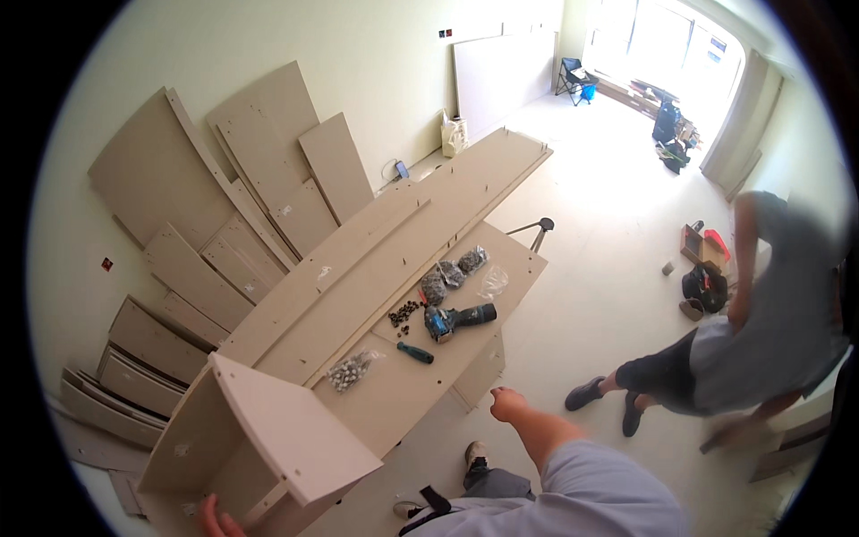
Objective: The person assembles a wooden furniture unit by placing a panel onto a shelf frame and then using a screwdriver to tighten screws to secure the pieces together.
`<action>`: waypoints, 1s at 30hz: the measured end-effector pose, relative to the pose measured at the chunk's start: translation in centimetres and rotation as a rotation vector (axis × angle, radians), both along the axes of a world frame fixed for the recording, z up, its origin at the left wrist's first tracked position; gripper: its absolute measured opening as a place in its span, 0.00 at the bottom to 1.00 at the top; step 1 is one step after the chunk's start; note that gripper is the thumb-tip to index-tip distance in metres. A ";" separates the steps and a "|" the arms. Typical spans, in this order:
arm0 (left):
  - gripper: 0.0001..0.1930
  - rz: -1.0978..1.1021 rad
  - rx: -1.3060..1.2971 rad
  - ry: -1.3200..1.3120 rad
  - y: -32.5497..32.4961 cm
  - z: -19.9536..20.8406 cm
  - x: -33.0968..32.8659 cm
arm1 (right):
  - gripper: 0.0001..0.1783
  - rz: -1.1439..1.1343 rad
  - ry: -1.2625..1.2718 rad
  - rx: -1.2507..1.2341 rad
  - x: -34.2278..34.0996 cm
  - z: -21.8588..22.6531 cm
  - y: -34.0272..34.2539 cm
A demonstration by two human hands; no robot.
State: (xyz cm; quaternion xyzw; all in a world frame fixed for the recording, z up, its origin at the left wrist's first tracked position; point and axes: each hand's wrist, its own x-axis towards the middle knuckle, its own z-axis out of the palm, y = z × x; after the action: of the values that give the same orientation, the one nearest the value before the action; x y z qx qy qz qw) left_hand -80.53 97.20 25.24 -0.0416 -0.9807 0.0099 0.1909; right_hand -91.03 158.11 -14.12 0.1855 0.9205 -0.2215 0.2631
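At the lower left, the fingers of my left hand (219, 521) show apart beside a partly assembled box of beige boards (183, 447); the rest of the hand is cut off. A pale board (295, 431) stands tilted up from this box. My right hand (508, 404) is curled closed in the air off the table's near edge; anything inside it is hidden. Beyond it, on a large beige panel (394, 425), lie a blue and black cordless drill (445, 322), a dark green screwdriver (415, 353), a bag of small whitish fittings (349, 370) and loose dark fittings (404, 313).
Bags of dark hardware (449, 276) and a crumpled clear bag (493, 284) lie past the drill. Long panels (358, 259) with upright pegs stretch across the work surface. Boards (259, 116) lean on the left wall. A co-worker (761, 313) bends at right, near a toolbox (702, 251).
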 end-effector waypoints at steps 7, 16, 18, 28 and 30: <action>0.23 0.179 0.109 0.016 1.1 -1.7 -0.8 | 0.36 0.234 0.267 0.159 -7.1 -4.3 2.4; 0.15 0.102 0.220 0.092 5.4 1.3 -4.7 | 0.23 0.579 0.533 0.211 -13.8 -7.3 1.5; 0.15 0.103 0.223 0.090 5.9 1.3 -3.9 | 0.22 0.484 0.321 0.208 -15.0 -5.8 0.1; 0.13 0.051 0.209 0.155 5.4 1.7 -5.4 | 0.20 0.688 0.211 0.251 -11.5 -7.9 3.0; 0.14 0.055 0.192 0.164 5.3 2.0 -5.4 | 0.19 0.878 -0.064 0.347 -11.1 -5.5 4.1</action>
State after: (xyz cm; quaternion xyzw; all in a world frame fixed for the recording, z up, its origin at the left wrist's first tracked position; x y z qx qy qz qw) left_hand -85.93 102.49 27.22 0.0047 -0.9590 -0.0754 0.2730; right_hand -102.11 162.21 -19.59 -0.1730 0.9268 0.0735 0.3253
